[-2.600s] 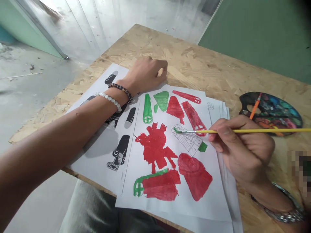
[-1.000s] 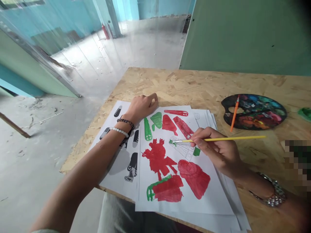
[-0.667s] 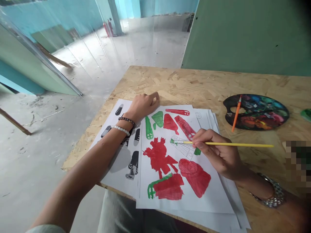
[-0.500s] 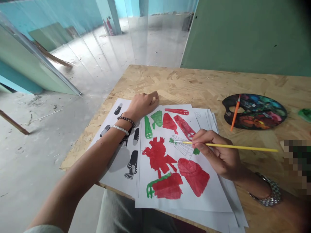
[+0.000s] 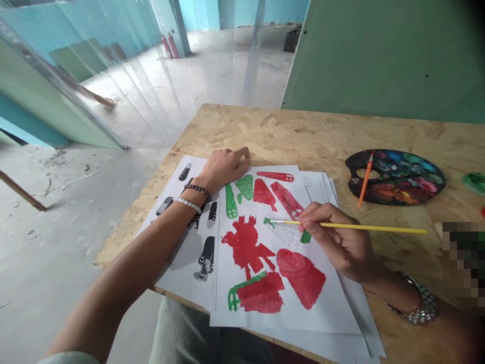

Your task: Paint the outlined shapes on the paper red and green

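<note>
My right hand (image 5: 337, 242) pinches a thin yellow paintbrush (image 5: 382, 229) near its metal end. The bristles touch a patch of green paint at the tip of a line-drawn wedge shape (image 5: 282, 230), mostly unpainted, on a white sheet (image 5: 335, 311). Around that wedge are shapes painted red and green, among them a large red one (image 5: 302, 278) and a green one (image 5: 231, 202). My left hand (image 5: 225, 166) rests at the sheets' far edge, fingers loosely curled and apart, holding nothing. Under its wrist lies another sheet with black printed drawings (image 5: 206, 250).
Right of the sheets lies a dark paint palette (image 5: 420, 179) with an orange-handled brush (image 5: 366, 182) across it. A green-smeared item (image 5: 475, 182) sits at the right edge. The chipboard table (image 5: 273, 129) ends at the left, near a clear strip curtain (image 5: 227, 65).
The brush tip has shifted slightly and the green patch on the wedge looks a little larger. My left hand stays in about the same place.
</note>
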Demonstrator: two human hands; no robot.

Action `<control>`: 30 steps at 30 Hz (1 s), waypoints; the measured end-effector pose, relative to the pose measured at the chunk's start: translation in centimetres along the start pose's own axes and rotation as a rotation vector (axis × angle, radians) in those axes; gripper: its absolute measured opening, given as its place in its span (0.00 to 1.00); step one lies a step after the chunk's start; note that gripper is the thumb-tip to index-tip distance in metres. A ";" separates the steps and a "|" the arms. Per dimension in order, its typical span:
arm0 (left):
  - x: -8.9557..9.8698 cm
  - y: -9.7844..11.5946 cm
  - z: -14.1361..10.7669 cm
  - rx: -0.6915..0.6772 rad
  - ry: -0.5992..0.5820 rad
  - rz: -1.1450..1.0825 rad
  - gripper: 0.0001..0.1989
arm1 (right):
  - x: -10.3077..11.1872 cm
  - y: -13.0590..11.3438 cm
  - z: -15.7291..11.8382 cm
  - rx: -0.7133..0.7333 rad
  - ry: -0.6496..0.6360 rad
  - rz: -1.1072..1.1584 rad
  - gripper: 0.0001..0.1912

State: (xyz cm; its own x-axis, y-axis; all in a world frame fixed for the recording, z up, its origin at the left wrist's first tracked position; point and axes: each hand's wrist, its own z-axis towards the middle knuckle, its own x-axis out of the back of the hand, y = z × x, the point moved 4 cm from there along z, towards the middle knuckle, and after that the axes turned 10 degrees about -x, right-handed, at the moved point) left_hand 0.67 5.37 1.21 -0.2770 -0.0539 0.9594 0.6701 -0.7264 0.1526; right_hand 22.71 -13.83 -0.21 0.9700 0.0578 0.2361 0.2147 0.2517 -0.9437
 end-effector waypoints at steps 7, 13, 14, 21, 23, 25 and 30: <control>0.1 0.1 0.0 0.000 -0.013 -0.009 0.17 | -0.2 0.1 0.2 -0.024 -0.018 -0.018 0.07; 0.0 0.0 0.0 0.004 -0.012 -0.020 0.16 | -0.1 0.0 0.1 -0.020 -0.004 0.004 0.07; 0.0 0.0 0.0 0.005 -0.011 -0.021 0.16 | 0.0 0.0 0.1 -0.015 -0.003 0.002 0.07; 0.0 0.0 0.0 0.017 -0.012 -0.022 0.16 | 0.0 0.1 0.0 -0.020 -0.006 -0.007 0.06; 0.1 0.1 0.0 0.019 -0.015 -0.028 0.16 | 0.1 0.1 0.0 -0.018 -0.005 -0.007 0.06; 0.1 0.1 0.0 0.018 -0.017 -0.027 0.16 | 0.1 0.0 0.0 -0.023 -0.005 -0.015 0.06; 0.2 0.2 0.1 0.022 -0.026 -0.010 0.17 | 0.3 -0.4 0.1 -0.024 0.083 0.013 0.07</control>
State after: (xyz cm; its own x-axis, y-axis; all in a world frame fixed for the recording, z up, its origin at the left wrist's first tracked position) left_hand 0.78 5.28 1.41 -0.2656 -0.0289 0.9636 0.6823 -0.7118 0.1668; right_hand 22.85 -13.82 0.27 0.9786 -0.0196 0.2048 0.2038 0.2283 -0.9520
